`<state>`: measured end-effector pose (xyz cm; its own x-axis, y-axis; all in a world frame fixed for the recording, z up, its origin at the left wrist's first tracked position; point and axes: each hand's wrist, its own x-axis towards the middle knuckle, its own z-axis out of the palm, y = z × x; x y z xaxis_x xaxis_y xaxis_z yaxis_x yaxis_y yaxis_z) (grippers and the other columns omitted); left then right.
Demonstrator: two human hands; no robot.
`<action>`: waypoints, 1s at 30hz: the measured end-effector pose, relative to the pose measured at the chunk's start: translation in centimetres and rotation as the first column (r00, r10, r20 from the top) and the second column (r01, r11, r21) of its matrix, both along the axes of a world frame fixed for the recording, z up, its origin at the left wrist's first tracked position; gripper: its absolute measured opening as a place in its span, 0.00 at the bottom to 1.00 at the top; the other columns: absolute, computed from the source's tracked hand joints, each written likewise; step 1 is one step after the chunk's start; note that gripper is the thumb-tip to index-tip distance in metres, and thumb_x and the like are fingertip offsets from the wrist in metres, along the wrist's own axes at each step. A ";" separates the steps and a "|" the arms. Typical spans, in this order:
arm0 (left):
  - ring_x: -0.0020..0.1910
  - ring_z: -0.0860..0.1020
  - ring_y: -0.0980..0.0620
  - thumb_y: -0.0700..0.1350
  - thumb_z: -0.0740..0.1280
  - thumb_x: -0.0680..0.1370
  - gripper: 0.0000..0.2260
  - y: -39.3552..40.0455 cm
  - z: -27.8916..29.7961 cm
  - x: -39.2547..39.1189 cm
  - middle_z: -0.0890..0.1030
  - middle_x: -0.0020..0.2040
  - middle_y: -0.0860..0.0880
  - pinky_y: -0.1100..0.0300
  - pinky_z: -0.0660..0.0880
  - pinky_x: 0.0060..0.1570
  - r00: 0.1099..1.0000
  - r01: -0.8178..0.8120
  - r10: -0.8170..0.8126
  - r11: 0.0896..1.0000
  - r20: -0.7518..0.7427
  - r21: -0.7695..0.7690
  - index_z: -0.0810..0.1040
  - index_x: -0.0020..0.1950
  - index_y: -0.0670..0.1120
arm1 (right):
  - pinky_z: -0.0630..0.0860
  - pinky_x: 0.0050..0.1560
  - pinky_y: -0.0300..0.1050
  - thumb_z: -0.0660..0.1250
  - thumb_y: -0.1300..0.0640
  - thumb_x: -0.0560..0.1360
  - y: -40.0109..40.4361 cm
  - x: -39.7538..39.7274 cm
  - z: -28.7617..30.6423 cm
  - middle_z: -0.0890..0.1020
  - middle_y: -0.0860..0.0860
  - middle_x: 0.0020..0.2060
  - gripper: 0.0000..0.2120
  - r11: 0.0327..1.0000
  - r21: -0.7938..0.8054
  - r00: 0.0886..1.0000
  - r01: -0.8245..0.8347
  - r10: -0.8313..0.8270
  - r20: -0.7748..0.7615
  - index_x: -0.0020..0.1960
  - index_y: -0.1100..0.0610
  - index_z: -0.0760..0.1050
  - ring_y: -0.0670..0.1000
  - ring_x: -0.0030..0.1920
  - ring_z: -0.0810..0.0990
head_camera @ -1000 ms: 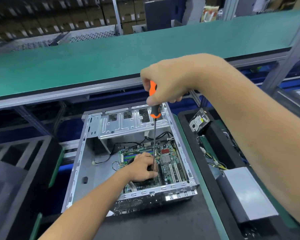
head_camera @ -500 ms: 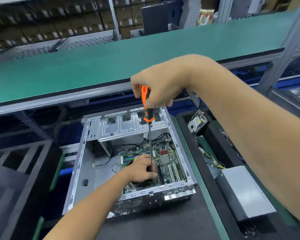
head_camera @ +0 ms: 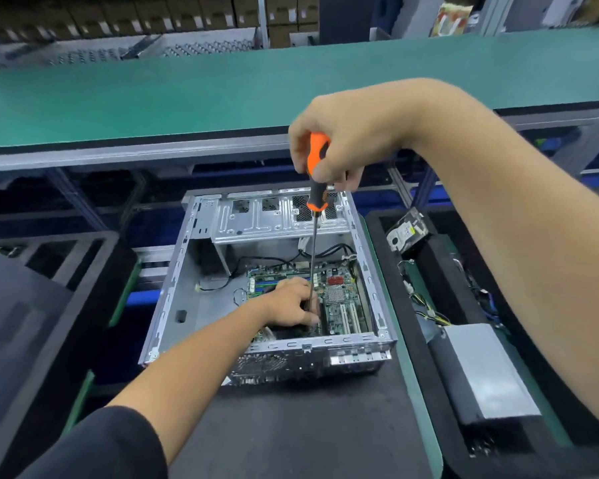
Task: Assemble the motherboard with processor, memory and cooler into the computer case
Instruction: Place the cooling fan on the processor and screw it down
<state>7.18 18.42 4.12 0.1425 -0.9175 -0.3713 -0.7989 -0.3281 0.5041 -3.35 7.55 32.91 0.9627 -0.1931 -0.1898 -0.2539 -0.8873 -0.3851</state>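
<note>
Gripping the orange screwdriver upright from above, the right hand curls round its handle while the left hand steadies its tip with fingers pinched, likely over a screw, on the motherboard lying in the case at 6 o'clock.

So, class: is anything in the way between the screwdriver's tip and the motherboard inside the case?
Nothing visible blocks it. The right hand grips the screwdriver, whose shaft drops freely into the open case to the motherboard. The left hand curls round the shaft's lower end and hides the tip itself.
</note>
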 end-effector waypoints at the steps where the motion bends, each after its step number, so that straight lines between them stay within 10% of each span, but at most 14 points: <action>1: 0.64 0.64 0.46 0.50 0.70 0.75 0.09 -0.1 -0.1 0.0 0.75 0.59 0.46 0.50 0.57 0.68 1.000 0.003 -0.003 1.000 0.002 0.001 0.76 0.46 0.45 | 0.76 0.30 0.35 0.67 0.63 0.75 0.1 0.0 -0.1 0.82 0.47 0.29 0.04 1.000 -0.016 1.000 -0.005 0.005 0.014 0.48 0.56 0.78 0.46 0.29 0.84; 8: 0.64 0.62 0.48 0.49 0.69 0.75 0.09 -0.2 -0.1 -0.3 0.71 0.60 0.46 0.53 0.56 0.67 1.000 0.000 0.000 1.000 0.006 0.025 0.76 0.48 0.45 | 0.72 0.31 0.39 0.66 0.55 0.73 0.5 0.3 -0.8 0.75 0.46 0.16 0.12 0.987 -0.148 0.996 0.068 -0.059 0.062 0.33 0.59 0.71 0.51 0.23 0.80; 15: 0.63 0.63 0.48 0.49 0.70 0.74 0.04 -0.2 -0.1 -0.2 0.72 0.57 0.48 0.52 0.57 0.67 0.999 -0.032 0.032 0.999 -0.042 0.003 0.76 0.42 0.52 | 0.74 0.33 0.38 0.66 0.60 0.74 0.3 -0.2 -0.1 0.79 0.39 0.24 0.04 0.996 -0.073 0.999 -0.052 0.052 -0.006 0.49 0.55 0.75 0.45 0.29 0.83; 21: 0.62 0.62 0.49 0.50 0.69 0.74 0.05 -0.3 -0.3 -0.1 0.70 0.57 0.49 0.51 0.58 0.67 0.999 -0.022 0.023 0.999 -0.030 0.040 0.75 0.44 0.51 | 0.77 0.32 0.45 0.63 0.59 0.73 0.3 0.2 -1.9 0.75 0.50 0.16 0.10 0.985 -0.140 0.981 0.099 -0.073 0.180 0.35 0.59 0.65 0.53 0.23 0.81; 30: 0.64 0.69 0.50 0.40 0.72 0.73 0.04 0.4 1.5 -0.1 0.75 0.61 0.46 0.53 0.63 0.67 0.947 -0.124 0.119 0.992 -0.298 0.002 0.80 0.44 0.49 | 0.79 0.28 0.41 0.72 0.62 0.71 0.4 1.0 -2.3 0.84 0.56 0.36 0.11 0.981 0.187 0.958 0.050 -0.100 0.269 0.50 0.61 0.73 0.52 0.28 0.84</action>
<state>7.05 18.84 5.57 0.1386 -0.9064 -0.3991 -0.5672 -0.4030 0.7182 -2.39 7.97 30.56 0.9660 -0.2548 0.0436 -0.1791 -0.7814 -0.5978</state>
